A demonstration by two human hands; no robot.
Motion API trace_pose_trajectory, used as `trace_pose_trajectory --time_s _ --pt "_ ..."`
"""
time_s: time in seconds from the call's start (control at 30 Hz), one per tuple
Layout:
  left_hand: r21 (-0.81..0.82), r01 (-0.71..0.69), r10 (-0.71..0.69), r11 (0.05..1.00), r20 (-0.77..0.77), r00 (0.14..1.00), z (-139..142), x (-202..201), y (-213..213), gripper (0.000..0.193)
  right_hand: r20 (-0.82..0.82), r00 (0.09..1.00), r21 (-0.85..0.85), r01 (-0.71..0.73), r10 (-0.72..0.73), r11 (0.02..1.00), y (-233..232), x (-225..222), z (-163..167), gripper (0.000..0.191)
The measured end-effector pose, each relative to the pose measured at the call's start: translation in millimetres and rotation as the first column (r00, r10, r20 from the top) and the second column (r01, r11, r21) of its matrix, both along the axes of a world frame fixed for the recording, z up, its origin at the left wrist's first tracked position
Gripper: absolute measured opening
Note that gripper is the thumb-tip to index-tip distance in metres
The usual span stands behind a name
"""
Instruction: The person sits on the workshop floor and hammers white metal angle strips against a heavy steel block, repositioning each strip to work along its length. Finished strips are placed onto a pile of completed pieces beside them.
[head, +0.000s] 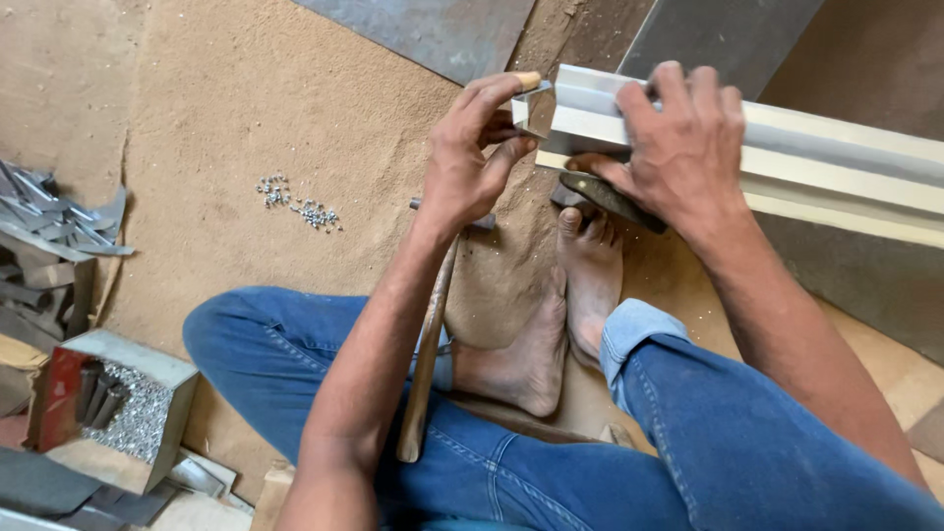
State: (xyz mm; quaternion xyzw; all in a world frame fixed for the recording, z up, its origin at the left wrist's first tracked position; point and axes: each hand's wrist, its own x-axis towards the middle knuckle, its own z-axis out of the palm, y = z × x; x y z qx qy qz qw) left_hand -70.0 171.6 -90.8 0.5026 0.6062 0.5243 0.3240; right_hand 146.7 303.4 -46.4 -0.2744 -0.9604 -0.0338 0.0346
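Observation:
I sit on the floor with bare feet and blue jeans. My left hand (474, 157) pinches a small metal corner piece (537, 106) against the near end of a long cream-coloured metal channel (836, 172). On top of that channel, close to its end, my right hand (674, 147) presses down and grips it, the thumb underneath. A dark flat metal block (612, 200) lies under the channel, by my toes. A hammer with a wooden handle (425, 364) rests across my left leg, its head hidden behind my left wrist.
A small heap of silver rivets (300, 202) lies on the brown board to the left. A metal box (128, 408) with rivets and punches stands at lower left. Metal offcuts (49, 246) pile at the left edge. Grey sheet metal (433, 29) lies at the top.

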Motion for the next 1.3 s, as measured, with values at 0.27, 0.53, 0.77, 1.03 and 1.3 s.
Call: trace_pose_trajectory --time_s 0.27,0.53,0.77,1.03,1.3 --pt "-0.061 0.131 -0.136 0.99 -0.1 0.986 -14.6 -3.7 14.4 0.052 0.026 0.996 0.004 -0.083 0.083 0.997 8.8 -7.9 -7.1 0.069" --pt "-0.003 0.002 -0.003 1.0 -0.271 0.962 -38.3 13.5 18.0 0.056 0.075 0.996 -0.137 -0.032 0.043 0.99 9.7 -28.5 3.6 0.083" --pt "-0.204 -0.263 0.149 0.943 -0.447 0.882 -29.1 41.0 -66.7 0.049 0.003 0.999 -0.115 -0.041 0.041 0.993 5.7 -67.8 0.9 0.071" --pt "-0.787 -0.11 0.128 0.607 -0.04 0.991 3.9 30.1 -168.7 0.032 -0.027 1.0 -0.118 -0.003 0.0 0.993 20.3 -82.1 -8.8 0.06" --pt "-0.203 -0.225 0.186 0.953 -0.195 0.963 76.3 -4.8 -68.9 0.033 0.009 0.999 -0.109 0.052 -0.052 0.993 13.6 -83.1 -17.1 0.07"
